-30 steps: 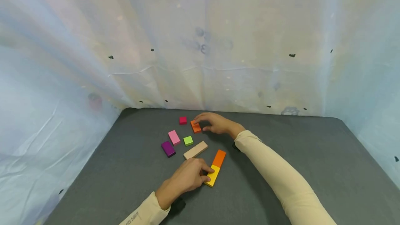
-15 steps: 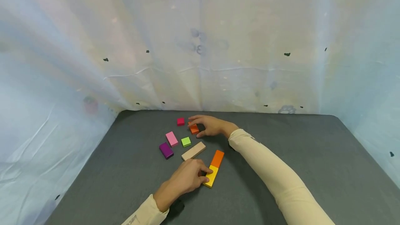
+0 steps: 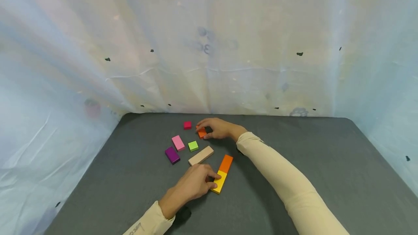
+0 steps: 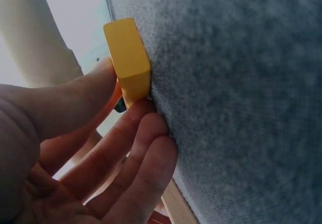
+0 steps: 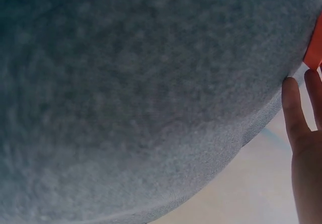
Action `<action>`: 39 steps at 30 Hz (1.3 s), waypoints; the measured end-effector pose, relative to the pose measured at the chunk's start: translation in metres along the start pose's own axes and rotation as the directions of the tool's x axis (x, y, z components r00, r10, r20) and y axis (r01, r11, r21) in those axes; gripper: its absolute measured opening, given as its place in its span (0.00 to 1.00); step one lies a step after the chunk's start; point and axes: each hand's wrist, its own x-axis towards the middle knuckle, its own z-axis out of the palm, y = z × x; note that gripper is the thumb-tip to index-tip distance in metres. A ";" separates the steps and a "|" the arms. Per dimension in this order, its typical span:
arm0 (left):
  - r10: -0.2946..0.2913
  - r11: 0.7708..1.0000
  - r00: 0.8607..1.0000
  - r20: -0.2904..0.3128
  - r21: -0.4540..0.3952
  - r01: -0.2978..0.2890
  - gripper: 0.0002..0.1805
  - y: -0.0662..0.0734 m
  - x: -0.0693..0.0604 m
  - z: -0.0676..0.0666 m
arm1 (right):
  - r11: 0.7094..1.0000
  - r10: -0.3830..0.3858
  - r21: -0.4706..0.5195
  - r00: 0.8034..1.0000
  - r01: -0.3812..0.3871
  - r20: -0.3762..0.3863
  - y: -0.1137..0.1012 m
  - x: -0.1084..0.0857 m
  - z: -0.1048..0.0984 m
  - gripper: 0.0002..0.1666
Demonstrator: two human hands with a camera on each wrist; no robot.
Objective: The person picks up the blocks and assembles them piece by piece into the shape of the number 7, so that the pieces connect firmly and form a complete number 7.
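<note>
My left hand (image 3: 192, 184) holds a flat yellow block (image 3: 219, 182) between thumb and index finger; up close in the left wrist view, the thumb lies against the yellow block (image 4: 128, 48). End to end with it, on its far side, lies an orange block (image 3: 226, 163). Toward the back, my right hand (image 3: 219, 127) grips another orange block (image 3: 201, 132), thumb on its right and fingers reaching over to its left. Only a corner of that orange block (image 5: 315, 45) shows in the right wrist view, beside the fingertips.
On the dark grey table (image 3: 277, 177) lie a plain wooden block (image 3: 200, 155), a lime green block (image 3: 193, 145), a pink block (image 3: 178, 143), a purple block (image 3: 172, 155) and a red block (image 3: 187, 125). Pale curtains (image 3: 245, 90) hang behind and at both sides.
The fingers of my right hand have come down around the far orange block, thumb at its right side. My left hand stays on the yellow block. The head view has shifted slightly.
</note>
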 end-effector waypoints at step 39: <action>0.010 0.999 1.000 -0.006 0.040 -0.010 0.12 0.000 -0.001 -0.001 | 0.999 -0.030 0.022 0.987 0.034 -0.155 -0.005 -0.032 0.003 0.28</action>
